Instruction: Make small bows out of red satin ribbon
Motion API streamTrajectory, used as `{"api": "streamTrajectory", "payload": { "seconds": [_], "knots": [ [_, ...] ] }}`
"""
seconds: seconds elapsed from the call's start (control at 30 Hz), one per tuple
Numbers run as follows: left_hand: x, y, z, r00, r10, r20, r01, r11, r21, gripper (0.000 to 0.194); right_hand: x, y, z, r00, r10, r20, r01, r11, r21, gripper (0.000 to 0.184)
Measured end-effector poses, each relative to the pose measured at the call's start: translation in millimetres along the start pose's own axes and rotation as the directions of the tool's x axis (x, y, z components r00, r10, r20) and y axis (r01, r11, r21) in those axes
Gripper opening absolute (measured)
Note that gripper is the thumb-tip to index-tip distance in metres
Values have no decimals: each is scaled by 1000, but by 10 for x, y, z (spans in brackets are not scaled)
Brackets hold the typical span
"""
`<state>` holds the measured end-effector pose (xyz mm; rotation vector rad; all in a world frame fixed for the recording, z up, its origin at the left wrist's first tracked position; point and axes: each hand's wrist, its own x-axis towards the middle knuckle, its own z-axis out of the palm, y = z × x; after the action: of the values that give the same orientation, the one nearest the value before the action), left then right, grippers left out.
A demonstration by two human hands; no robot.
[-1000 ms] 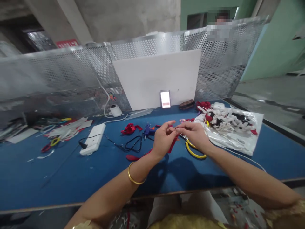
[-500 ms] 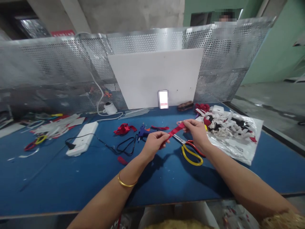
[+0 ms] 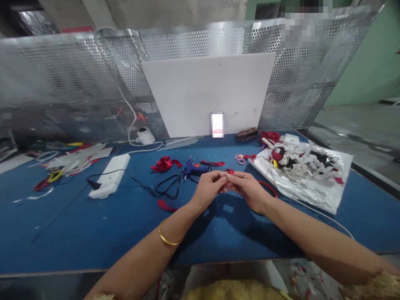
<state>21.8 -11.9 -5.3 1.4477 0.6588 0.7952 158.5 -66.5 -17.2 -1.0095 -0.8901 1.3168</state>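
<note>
A red ribbon (image 3: 229,171) is bunched between my two hands, mostly covered by the fingers. My left hand (image 3: 208,187) is closed on it, thumb against fingers. From the other side my right hand (image 3: 246,187) pinches the same ribbon, and the fingertips of both hands meet. Under my right hand lie scissors, with a red handle (image 3: 269,188) showing and the rest mostly hidden. Just beyond my left hand rests a blue glue gun (image 3: 191,168) with a black cord. A cut red ribbon piece (image 3: 165,206) lies left of my left wrist.
A white power strip (image 3: 111,177) and paper scraps (image 3: 75,160) are on the left. A crumpled red ribbon (image 3: 163,163) lies behind the cord. At right, a white plastic bag (image 3: 325,196) bears fabric scraps. A white board (image 3: 212,91) leans on the mesh partition; a person is behind it.
My hands have come together; the ribbon, stretched between them before, is now folded up at the fingertips. My right hand moved toward the left and down, covering more of the scissors.
</note>
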Motion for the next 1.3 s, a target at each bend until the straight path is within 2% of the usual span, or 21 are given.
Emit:
{"api": "streamTrajectory", "payload": {
  "seconds": [0.07,0.13,0.27,0.47,0.57,0.7,0.77,0.8,0.83,0.87,0.9,0.97,1.0,1.03,1.1,1.17,1.23,1.3],
  "knots": [
    [-8,10,5,1000,-23,12,22,999,37,24,26,4,-35,993,-40,-111,50,995,91,28],
    [-4,23,-16,998,-46,39,44,997,67,25,62,-54,-106,982,-60,-180,81,991,109,27],
    [24,41,-87,996,-53,72,47,995,83,25,114,-270,-260,959,-110,-261,143,984,111,21],
    [29,67,-131,994,-48,97,42,998,55,22,161,-464,-431,883,-279,-378,327,943,68,13],
    [19,62,-128,993,-81,91,79,997,22,21,182,-458,-462,876,-294,-384,340,939,58,12],
    [8,41,-110,993,-105,61,107,993,-42,20,195,-420,-471,899,-249,-360,281,959,37,17],
    [5,38,-103,995,-96,26,98,992,-81,21,186,-425,-482,929,-224,-295,217,975,-57,24],
    [4,40,-101,996,-85,6,85,992,-95,21,174,-436,-488,947,-202,-249,162,972,-170,28],
    [5,45,-100,997,-73,-12,72,992,-102,21,158,-453,-489,960,-182,-211,103,935,-339,34],
    [6,52,-100,998,-64,-30,60,993,-100,21,136,-474,-485,962,-188,-200,52,840,-541,41],
    [7,60,-100,997,-56,-46,52,995,-87,21,110,-493,-471,948,-242,-209,12,682,-731,47],
    [7,75,-97,997,-37,-74,35,999,-40,19,54,-513,-418,866,-467,-175,-19,320,-947,50],
    [6,79,-93,996,-20,-83,19,1000,-14,18,29,-506,-380,812,-573,-108,14,204,-979,46],
    [4,80,-86,996,1,-85,0,1000,10,16,8,-485,-339,767,-642,-27,90,149,-985,38],
    [-2,69,-67,997,36,-69,-33,998,47,15,-16,-405,-259,734,-665,138,322,161,-933,22],
    [-11,46,-45,998,41,-36,-39,997,68,13,-21,-297,-201,726,-637,258,487,212,-848,18],
    [-21,24,-25,1000,25,-19,-23,997,80,10,-17,-199,-172,730,-606,317,542,230,-809,16],
    [-28,11,-11,1000,8,-16,-7,996,86,11,-15,-140,-166,741,-578,342,547,225,-806,15]
  ]
}}
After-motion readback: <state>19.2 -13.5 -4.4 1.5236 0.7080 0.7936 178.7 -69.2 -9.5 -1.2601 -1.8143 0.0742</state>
